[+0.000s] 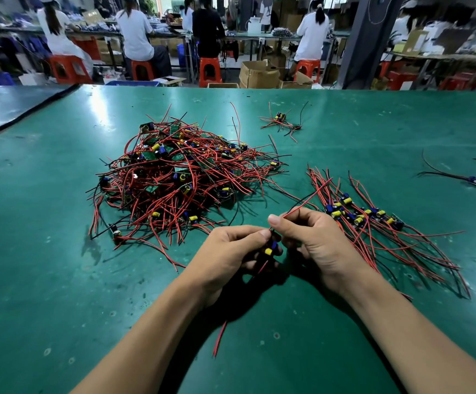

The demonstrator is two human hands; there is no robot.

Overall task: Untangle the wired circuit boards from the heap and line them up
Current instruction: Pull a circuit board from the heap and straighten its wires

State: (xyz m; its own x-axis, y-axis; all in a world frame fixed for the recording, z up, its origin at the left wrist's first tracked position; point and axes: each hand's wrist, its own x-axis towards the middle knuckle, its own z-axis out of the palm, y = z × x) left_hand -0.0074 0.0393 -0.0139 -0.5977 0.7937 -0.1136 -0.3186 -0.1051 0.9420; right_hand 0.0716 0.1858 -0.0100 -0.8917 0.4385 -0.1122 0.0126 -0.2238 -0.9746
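A tangled heap of small green circuit boards with red and black wires lies on the green table, ahead and to the left. To the right, several boards lie side by side in a row, wires trailing toward me. Between them, my left hand holds one small board with blue and yellow capacitors. My right hand pinches that board's red and black wires, which stretch up and away to the right. Another red wire from the board hangs down below my hands.
A small cluster of wired boards lies at the far middle of the table. A single wired board and more wires lie at the right edge. Beyond the table, people sit on red stools at other benches, with cardboard boxes on the floor.
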